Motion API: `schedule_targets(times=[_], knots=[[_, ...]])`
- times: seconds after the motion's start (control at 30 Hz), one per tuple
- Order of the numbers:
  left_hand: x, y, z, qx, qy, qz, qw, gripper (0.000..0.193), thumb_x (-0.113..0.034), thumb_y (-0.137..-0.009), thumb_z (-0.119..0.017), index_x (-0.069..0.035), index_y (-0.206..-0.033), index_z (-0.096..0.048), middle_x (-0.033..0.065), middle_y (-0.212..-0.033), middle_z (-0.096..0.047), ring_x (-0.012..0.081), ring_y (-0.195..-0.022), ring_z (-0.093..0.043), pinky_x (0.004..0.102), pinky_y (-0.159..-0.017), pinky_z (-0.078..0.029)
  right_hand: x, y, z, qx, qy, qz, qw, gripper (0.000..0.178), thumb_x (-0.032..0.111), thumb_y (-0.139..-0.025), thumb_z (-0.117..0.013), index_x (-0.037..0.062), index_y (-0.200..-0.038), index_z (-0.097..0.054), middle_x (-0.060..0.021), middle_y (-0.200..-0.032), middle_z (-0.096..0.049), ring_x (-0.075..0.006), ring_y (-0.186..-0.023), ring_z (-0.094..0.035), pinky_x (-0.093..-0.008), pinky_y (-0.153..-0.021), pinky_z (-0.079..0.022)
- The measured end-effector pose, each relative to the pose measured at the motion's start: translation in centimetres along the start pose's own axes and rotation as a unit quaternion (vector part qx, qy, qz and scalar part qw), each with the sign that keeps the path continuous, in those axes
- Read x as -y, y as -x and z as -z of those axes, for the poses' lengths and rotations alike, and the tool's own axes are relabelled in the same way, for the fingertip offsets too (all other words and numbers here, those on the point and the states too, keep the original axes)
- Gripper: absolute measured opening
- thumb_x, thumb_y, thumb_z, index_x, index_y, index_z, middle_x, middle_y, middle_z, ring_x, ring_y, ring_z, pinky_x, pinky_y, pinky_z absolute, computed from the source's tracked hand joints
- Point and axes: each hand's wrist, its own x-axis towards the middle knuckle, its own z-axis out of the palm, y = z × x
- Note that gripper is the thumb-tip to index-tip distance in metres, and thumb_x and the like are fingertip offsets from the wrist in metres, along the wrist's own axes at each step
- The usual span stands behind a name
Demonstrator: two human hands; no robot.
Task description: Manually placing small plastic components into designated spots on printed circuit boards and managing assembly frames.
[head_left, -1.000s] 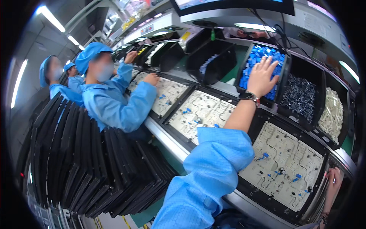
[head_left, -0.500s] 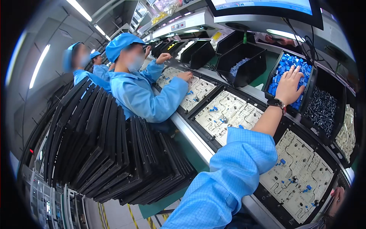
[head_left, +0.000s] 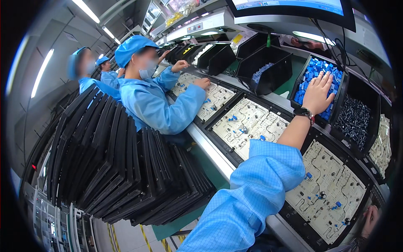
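My left hand lies palm down in a black bin of small blue block-shaped components. Its fingers are stretched out over the parts, thumb out to the right; anything under the palm is hidden. Below that forearm sits a cream circuit board in a black frame, with dark and blue components on it. At the lower right rim, my right hand is partly visible beside this frame, fingers curled together; what they hold, if anything, I cannot make out.
Bins of dark metallic parts and pale parts stand right of the blue ones. Another framed board lies to the left. Beyond it a co-worker reaches over a board. Black frames stand stacked at left. A monitor hangs above.
The view has shifted very slightly. My left hand stays on the blue components with little visible movement. My right hand's fingers have moved a little at the rim.
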Motion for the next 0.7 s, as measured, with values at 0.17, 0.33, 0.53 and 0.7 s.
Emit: schedule_targets(times=[0.17, 0.33, 0.53, 0.7], knots=[[-0.1, -0.1, -0.2, -0.003, 0.003, 0.001, 1.000, 0.060, -0.032, -0.083, -0.054, -0.001, -0.133, -0.042, 0.0133, -0.141, -0.038, 0.0283, -0.133, -0.030, 0.0402, -0.108, -0.024, 0.5, 0.4, -0.6, -0.017, -0.014, -0.002, 1.000, 0.021, 0.014, -0.096, -0.043, -0.0027, -0.090, -0.054, -0.0048, -0.078, -0.050, -0.0098, -0.063, -0.049, -0.0231, -0.063, -0.039], [-0.5, -0.2, -0.3, -0.001, 0.011, 0.007, 1.000, 0.061, -0.032, -0.083, -0.054, -0.002, -0.134, -0.040, 0.0130, -0.142, -0.038, 0.0278, -0.133, -0.030, 0.0401, -0.108, -0.024, -0.1, 0.1, -0.2, -0.008, 0.003, 0.002, 1.000, 0.021, 0.014, -0.096, -0.043, -0.0020, -0.088, -0.054, -0.0040, -0.075, -0.048, -0.0100, -0.063, -0.049, -0.0232, -0.062, -0.038], [-0.9, -0.1, -0.4, -0.002, 0.015, 0.000, 1.000, 0.058, -0.030, -0.082, -0.056, -0.009, -0.135, -0.042, 0.0135, -0.141, -0.038, 0.0295, -0.133, -0.030, 0.0417, -0.107, -0.025, 0.2, 0.2, -0.1, 0.003, 0.037, 0.037, 0.999, 0.021, 0.014, -0.096, -0.043, -0.0013, -0.086, -0.053, -0.0039, -0.073, -0.047, -0.0102, -0.063, -0.048, -0.0232, -0.062, -0.038], [-1.3, 0.2, -0.8, -0.009, 0.007, -0.014, 1.000, 0.052, -0.029, -0.082, -0.056, -0.013, -0.131, -0.048, 0.0138, -0.140, -0.039, 0.0302, -0.133, -0.031, 0.0421, -0.107, -0.025, 0.7, 0.8, 0.0, 0.011, -0.007, 0.007, 1.000, 0.021, 0.013, -0.096, -0.043, -0.0019, -0.085, -0.052, -0.0047, -0.075, -0.048, -0.0100, -0.063, -0.048, -0.0231, -0.063, -0.039]])
